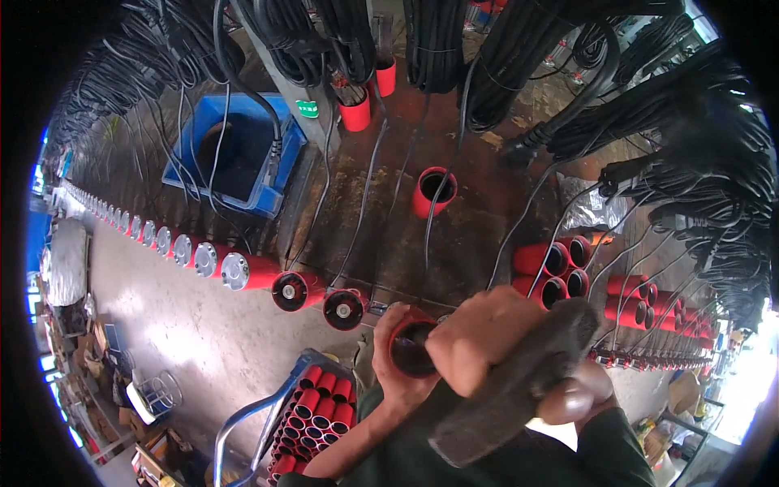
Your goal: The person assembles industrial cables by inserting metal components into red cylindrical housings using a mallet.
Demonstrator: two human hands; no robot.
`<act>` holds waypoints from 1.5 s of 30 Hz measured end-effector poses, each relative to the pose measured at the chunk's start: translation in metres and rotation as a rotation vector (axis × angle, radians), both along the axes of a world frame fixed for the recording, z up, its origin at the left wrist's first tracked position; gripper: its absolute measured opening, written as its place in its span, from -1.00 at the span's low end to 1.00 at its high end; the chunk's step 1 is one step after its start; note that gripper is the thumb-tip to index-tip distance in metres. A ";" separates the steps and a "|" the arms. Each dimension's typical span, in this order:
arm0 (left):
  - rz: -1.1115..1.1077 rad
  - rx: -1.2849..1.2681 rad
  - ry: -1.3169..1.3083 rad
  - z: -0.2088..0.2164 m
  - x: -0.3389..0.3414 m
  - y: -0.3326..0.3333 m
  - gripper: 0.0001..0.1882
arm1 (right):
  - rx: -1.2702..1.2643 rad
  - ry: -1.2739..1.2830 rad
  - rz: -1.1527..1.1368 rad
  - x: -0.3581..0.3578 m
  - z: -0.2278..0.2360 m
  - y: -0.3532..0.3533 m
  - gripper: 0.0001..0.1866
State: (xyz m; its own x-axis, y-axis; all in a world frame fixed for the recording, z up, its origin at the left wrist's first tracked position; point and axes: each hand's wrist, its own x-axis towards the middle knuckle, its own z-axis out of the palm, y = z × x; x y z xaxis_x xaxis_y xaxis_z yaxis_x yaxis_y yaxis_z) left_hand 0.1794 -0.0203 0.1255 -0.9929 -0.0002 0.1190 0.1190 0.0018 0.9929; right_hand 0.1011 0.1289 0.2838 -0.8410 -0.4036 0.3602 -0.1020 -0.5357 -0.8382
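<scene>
My left hand (396, 383) is wrapped round a red cylindrical housing (415, 351) at the near edge of the bench, its dark open end facing up. Close above and to the right of it, my right hand (479, 331) is closed on a hammer (515, 385). The dark hammer head fills much of the near right and hides the handle and part of that hand. Left of my left hand, two red housings (344, 309) show a round metal part inside. Another red housing (436, 191) stands open mid-bench, a cable crossing it.
Bundled black cables (434, 49) hang overhead, their ends trailing over the bench. A blue bin (268, 199) sits far left. Capped red housings (235, 271) line the left edge; stacked red tubes (531, 258) lie right. Below left, a trolley (235, 426) carries more red tubes.
</scene>
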 end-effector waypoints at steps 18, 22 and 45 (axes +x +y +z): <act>0.013 0.018 -0.137 -0.025 0.004 -0.005 -0.10 | 0.431 -0.289 0.203 0.021 -0.032 0.008 -0.20; 0.002 -0.021 -0.157 -0.030 0.003 -0.012 -0.11 | 0.462 -0.302 0.168 0.015 -0.016 -0.005 -0.14; 0.134 0.055 -0.269 -0.089 0.022 -0.011 -0.32 | 0.356 -0.179 0.007 -0.002 -0.003 -0.040 -0.12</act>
State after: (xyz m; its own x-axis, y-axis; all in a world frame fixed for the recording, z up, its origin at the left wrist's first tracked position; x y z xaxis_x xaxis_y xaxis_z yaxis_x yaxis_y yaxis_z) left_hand 0.2016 -0.0316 0.0368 -0.9795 -0.1322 -0.1518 -0.1457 -0.0547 0.9878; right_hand 0.0996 0.0889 0.2808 -0.8744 -0.4831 0.0449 0.0651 -0.2086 -0.9758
